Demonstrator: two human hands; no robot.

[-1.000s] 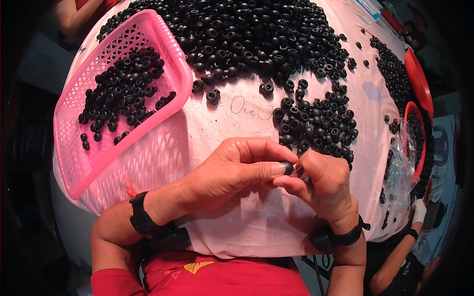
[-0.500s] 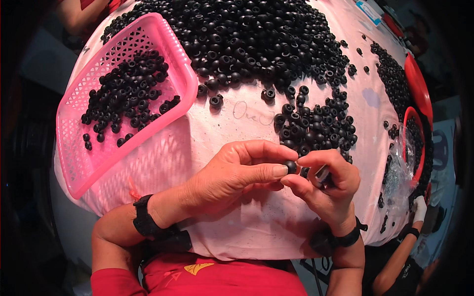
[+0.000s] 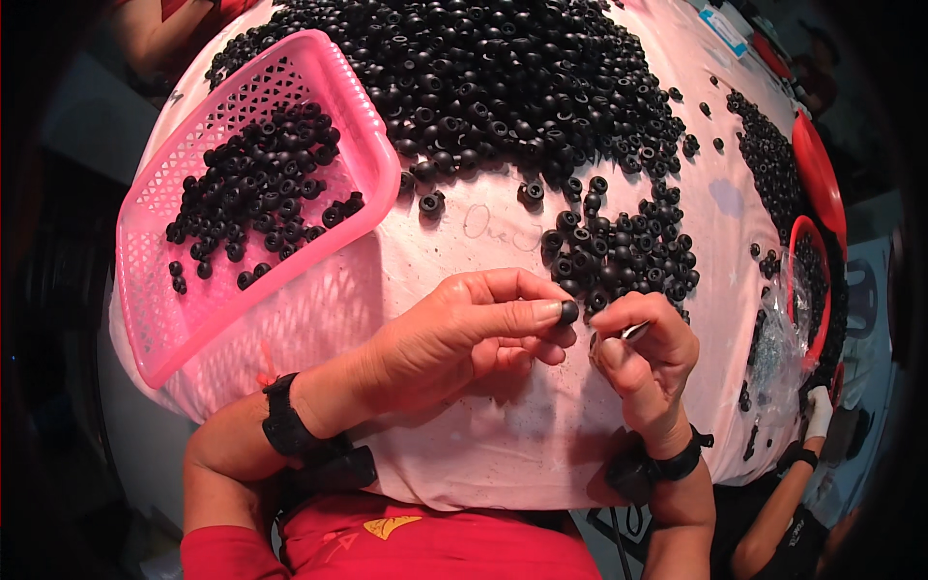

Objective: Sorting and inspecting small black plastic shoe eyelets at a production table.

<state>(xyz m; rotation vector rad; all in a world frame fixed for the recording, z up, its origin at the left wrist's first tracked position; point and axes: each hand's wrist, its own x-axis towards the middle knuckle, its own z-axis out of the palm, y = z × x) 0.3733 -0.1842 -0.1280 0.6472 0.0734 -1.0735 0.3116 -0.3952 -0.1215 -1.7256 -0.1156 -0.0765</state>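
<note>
The left hand (image 3: 454, 338) reached in from the lower left with the forearm angled up toward the centre of the table. Its thumb and forefinger were pinched on a small black ring (image 3: 568, 312), held just above the cloth, with the remaining fingers curled beneath. The right hand (image 3: 646, 353) rose from the lower right, wrist bent inward, fingers closed around a small metal piece (image 3: 633, 332) whose tip pointed toward the ring. The two hands met fingertip to fingertip, near the front edge of the table. Each wrist carried a black band.

The table (image 3: 503, 454) was covered with a pale pink cloth. A large heap of black rings (image 3: 483, 87) occupied the far half, and a smaller cluster (image 3: 628, 251) lay just beyond the hands. A pink basket (image 3: 174, 329) rested tilted at the left, partly filled with rings. Red trays (image 3: 822, 184) stood along the right edge beside a clear plastic bag (image 3: 768, 353). Another person's arm (image 3: 773, 522) was visible at the lower right. The surrounding room was dark, and its details could not be determined.
</note>
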